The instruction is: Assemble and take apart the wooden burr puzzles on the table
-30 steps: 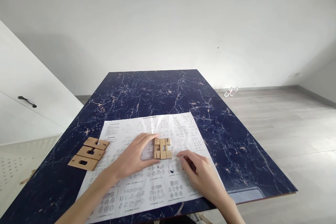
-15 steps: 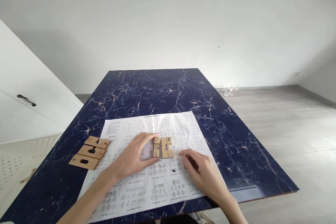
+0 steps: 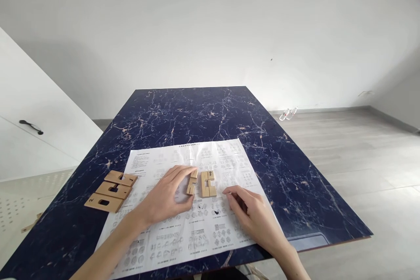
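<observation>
My left hand (image 3: 167,194) is closed on a narrow notched wooden puzzle piece (image 3: 192,183), its fingers at the far end and the thumb near the close end. That piece lies slightly turned on a printed instruction sheet (image 3: 183,236). Just right of it, with a gap between, sits a wooden puzzle piece (image 3: 207,184) marked 3, which has a notch on its right side. My right hand (image 3: 251,212) rests on the sheet's right part, fingers curled in and thumb close to the forefinger. I see nothing in it.
Flat wooden puzzle pieces (image 3: 110,192) with slots and numbers lie side by side at the sheet's left edge. Everything stands on a dark blue marble-patterned table (image 3: 197,113). A white cabinet (image 3: 39,96) is at left, and plastic bottles (image 3: 288,114) are on the floor beyond.
The narrow piece under my left hand has shifted left and turned a little, widening the gap to the piece marked 3. My right hand has stayed in place.
</observation>
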Demonstrator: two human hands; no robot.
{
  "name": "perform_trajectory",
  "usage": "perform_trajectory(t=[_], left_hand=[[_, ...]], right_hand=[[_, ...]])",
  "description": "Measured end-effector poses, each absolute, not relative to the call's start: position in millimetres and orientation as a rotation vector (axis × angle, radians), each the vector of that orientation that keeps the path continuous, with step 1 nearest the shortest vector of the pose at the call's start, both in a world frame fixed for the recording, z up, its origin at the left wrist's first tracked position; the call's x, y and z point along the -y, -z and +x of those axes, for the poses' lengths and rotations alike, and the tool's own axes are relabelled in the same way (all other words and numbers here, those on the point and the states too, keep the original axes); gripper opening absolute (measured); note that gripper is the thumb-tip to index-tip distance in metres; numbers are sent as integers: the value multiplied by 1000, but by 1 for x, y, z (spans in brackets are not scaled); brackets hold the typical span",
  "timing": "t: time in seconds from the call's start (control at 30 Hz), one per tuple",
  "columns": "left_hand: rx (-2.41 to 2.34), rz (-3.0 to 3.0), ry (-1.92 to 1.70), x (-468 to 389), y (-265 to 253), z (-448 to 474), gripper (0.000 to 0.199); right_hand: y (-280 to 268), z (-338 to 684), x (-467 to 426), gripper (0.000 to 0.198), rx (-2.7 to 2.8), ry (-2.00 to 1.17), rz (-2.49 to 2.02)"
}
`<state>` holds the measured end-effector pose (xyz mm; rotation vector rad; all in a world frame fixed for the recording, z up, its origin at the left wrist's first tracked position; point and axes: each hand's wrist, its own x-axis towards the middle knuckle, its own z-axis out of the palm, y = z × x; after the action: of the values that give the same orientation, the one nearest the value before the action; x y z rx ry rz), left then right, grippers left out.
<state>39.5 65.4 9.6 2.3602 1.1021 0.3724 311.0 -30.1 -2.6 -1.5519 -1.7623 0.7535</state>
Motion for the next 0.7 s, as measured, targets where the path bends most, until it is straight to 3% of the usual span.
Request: perform_trajectory(t=[0.13, 0.7], left_hand=[[-1141, 2391, -359, -66, -9, 39, 74], [-1222, 2431, -525, -68, -5, 41, 47]], right_hand=[[1, 311, 31, 25, 1754, -768, -1555], [6, 313, 31, 26, 1781, -705, -1576]])
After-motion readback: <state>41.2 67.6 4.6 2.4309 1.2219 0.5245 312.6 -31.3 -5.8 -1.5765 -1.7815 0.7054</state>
